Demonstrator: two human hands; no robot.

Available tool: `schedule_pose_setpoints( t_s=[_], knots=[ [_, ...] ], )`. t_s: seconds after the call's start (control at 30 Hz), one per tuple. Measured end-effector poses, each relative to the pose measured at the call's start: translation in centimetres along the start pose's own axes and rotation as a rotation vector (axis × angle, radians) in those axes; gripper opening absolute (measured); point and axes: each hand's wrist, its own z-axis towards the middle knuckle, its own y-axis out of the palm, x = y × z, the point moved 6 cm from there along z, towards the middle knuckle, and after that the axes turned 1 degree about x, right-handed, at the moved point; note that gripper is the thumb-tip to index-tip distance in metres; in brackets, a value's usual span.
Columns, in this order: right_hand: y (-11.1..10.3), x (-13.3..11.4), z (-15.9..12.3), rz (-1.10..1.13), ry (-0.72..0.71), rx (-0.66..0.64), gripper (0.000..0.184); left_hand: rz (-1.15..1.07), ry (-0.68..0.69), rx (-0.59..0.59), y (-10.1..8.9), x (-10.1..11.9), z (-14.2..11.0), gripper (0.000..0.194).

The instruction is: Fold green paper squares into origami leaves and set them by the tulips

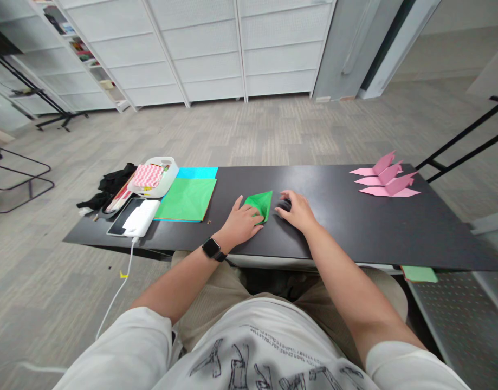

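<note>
A folded piece of green origami paper (265, 201), pointed at its upper right corner, lies on the dark table in front of me. My left hand (244, 222) rests on its lower left part, thumb spread away and fingers laid over the paper, hiding some of it. Just right of the paper is my right hand (296, 210), apart from it, with thumb and fingers curved and a gap between them. A dark patch shows in that gap; I cannot tell whether it is only shadow. Three pink folded-paper birds (389, 181) stand in a row at the far right.
A stack of green sheets (187, 197) lies over blue paper (198, 172) on the left. Beside it are a white basket (167, 181), a phone (124, 218), a white power bank (142, 219) with a cable, and black cloth (114, 181). The table's front edge (281, 257) runs above my lap.
</note>
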Motion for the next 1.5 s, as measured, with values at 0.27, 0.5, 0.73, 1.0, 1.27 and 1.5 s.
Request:
schedule_pose_setpoints(
  t_s=[0.27,0.5,0.73,1.0,1.27,1.5],
  knots=[
    [1.2,-2.6,-0.7,-0.042,-0.124,-0.108,0.017,-0.044,0.100,-0.023,1.0,-0.3,-0.4,0.020],
    [1.8,-2.7,-0.7,-0.052,-0.122,-0.108,0.013,-0.082,-0.040,0.031,1.6,-0.7,0.5,0.024],
    [0.2,-1.8,-0.5,-0.026,-0.081,0.006,0.008,-0.085,-0.218,0.071,2.2,-1.1,1.0,0.023],
    [-1.1,-2.8,-0.8,0.049,-0.195,0.007,0.014,-0.084,-0.174,0.068,2.6,-2.1,2.0,0.031],
    [0.0,-4.6,-1.4,-0.041,-0.342,-0.147,0.022,-0.102,-0.062,0.130,2.9,-2.5,2.9,0.024],
    [0.6,-4.4,-1.5,-0.101,-0.313,-0.214,0.023,-0.098,-0.046,0.134,3.0,-2.5,3.1,0.015]
  ],
)
